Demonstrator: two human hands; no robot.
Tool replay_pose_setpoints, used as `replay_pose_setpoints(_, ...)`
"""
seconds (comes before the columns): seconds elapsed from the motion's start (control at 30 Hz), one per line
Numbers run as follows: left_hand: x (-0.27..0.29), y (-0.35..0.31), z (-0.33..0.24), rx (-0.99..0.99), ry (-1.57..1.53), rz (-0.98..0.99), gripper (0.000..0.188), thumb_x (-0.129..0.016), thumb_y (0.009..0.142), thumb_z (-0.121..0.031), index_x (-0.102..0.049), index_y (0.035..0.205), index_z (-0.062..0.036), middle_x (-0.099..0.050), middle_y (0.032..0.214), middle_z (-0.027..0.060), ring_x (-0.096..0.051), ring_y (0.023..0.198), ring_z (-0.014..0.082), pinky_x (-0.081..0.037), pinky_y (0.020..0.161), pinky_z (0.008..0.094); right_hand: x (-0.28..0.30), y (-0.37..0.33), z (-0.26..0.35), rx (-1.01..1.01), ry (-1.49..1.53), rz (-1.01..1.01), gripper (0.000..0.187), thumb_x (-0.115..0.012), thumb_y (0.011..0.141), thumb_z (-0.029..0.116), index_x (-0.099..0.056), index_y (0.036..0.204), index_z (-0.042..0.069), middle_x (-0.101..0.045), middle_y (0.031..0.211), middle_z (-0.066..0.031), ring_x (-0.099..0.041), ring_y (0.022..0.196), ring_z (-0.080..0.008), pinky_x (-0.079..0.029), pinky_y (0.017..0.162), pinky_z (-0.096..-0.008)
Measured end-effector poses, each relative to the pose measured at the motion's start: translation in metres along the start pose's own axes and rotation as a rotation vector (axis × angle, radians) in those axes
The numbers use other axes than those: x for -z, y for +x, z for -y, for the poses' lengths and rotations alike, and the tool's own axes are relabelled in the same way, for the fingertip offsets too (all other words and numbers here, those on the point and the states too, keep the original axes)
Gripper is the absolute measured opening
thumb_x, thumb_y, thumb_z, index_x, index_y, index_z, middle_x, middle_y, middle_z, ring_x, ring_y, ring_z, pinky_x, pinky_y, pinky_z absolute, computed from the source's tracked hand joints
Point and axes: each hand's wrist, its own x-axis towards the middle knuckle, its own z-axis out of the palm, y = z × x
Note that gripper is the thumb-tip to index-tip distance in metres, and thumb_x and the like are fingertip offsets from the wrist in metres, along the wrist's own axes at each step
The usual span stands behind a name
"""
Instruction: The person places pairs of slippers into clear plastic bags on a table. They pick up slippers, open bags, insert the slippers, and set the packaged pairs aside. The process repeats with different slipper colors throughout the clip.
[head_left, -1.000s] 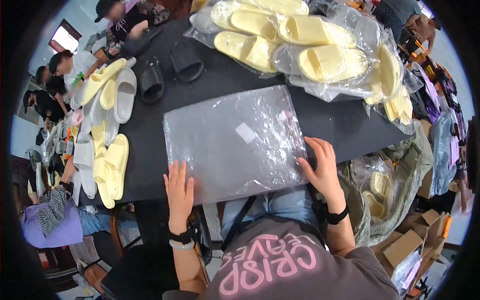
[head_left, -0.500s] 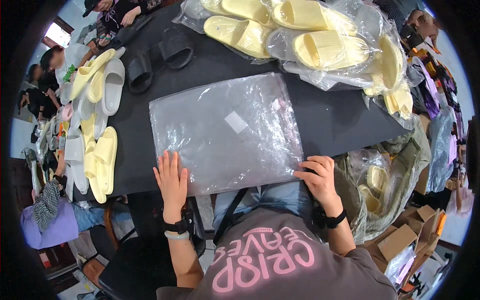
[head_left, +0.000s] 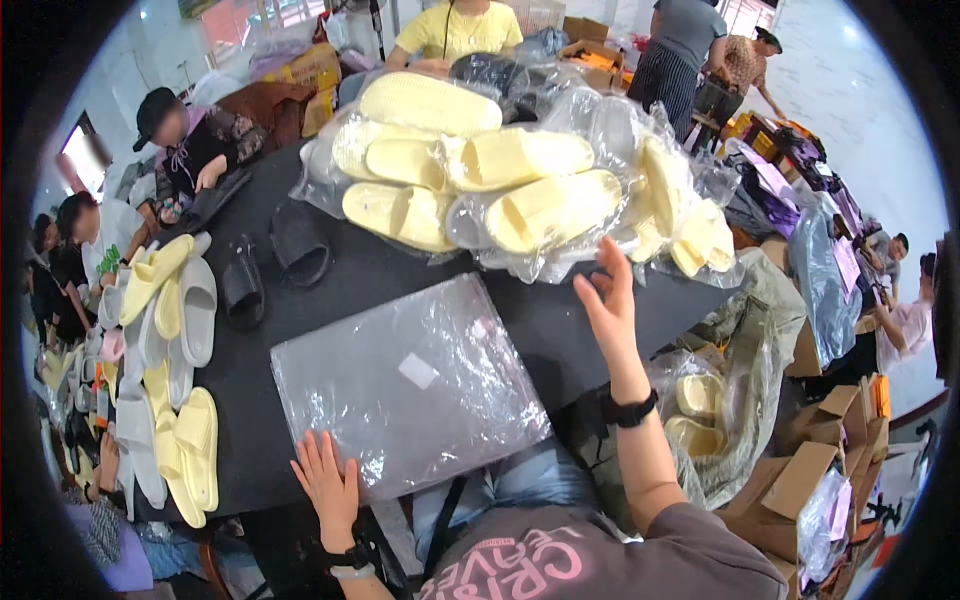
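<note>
A stack of clear plastic bags (head_left: 450, 340) with a small white label lies on the dark table in front of me. My left hand (head_left: 328, 480) rests flat on its near left corner, fingers apart. Raised past the right side of the bags, my right hand (head_left: 610, 295) is open with nothing in it. Its fingertips come near the pile of bagged yellow slippers (head_left: 555, 210) at the far side; whether they touch the plastic I cannot tell. Two black slippers (head_left: 300, 243) lie beyond the bags, to the left.
Yellow and grey slippers (head_left: 197, 445) line the table's left edge. At right a green woven sack (head_left: 770, 350) holds bagged slippers, with cardboard boxes (head_left: 790, 480) beside it. Other people (head_left: 460, 30) are around the table and in the background.
My right hand has left the near right corner of the bags and reached forward toward the bagged slippers. My left hand stays on the bags. The view has tilted up.
</note>
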Motion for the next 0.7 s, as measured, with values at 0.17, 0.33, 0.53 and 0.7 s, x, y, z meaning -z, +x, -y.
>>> replay_pose_setpoints(0.17, -0.001, 0.001, 0.001, -0.028, 0.002, -0.026, 0.066, -0.054, 0.095, -0.036, -0.034, 0.151, -0.0079, -0.023, 0.159, 0.0179, -0.017, 0.148, 0.0357, -0.006, 0.119, 0.0546, -0.01, 0.081, -0.025, 0.213, -0.708, 0.05, 0.043, -0.068, 0.089, 0.029, -0.058, 0.122, 0.002, -0.064, 0.114, -0.0171, -0.059, 0.108, -0.0313, -0.047, 0.089, -0.0405)
replay_pose_setpoints(0.33, -0.003, 0.0, 0.001, -0.018, -0.042, -0.026, 0.067, -0.055, 0.094, -0.037, -0.035, 0.15, -0.0072, -0.024, 0.159, 0.0188, -0.018, 0.147, 0.0376, -0.007, 0.119, 0.0559, -0.033, 0.103, -0.026, 0.092, -0.373, 0.09, 0.033, -0.07, 0.089, 0.03, -0.06, 0.098, 0.0, -0.062, 0.079, -0.0127, -0.06, 0.073, -0.0273, -0.047, 0.066, -0.0359)
replay_pose_setpoints(0.53, 0.003, -0.004, 0.001, -0.018, -0.032, -0.023, 0.066, -0.055, 0.094, -0.036, -0.033, 0.151, -0.0096, -0.024, 0.159, 0.0173, -0.018, 0.147, 0.0382, -0.007, 0.118, 0.0568, -0.049, 0.071, 0.08, -0.048, 0.088, 0.274, 0.026, -0.072, 0.091, 0.023, -0.06, 0.09, 0.0, -0.054, 0.069, 0.002, -0.045, 0.06, -0.0044, -0.037, 0.052, -0.0227)
replay_pose_setpoints(0.7, -0.002, -0.001, 0.003, -0.035, -0.065, -0.059, 0.064, -0.055, 0.095, -0.039, -0.037, 0.15, -0.0114, -0.028, 0.157, 0.0178, -0.019, 0.147, 0.0378, -0.007, 0.118, 0.0565, -0.082, 0.006, 0.12, 0.056, 0.049, 0.38, 0.027, -0.078, 0.085, 0.023, -0.063, 0.091, 0.001, -0.056, 0.068, -0.0034, -0.047, 0.056, -0.0092, -0.041, 0.051, -0.0265)
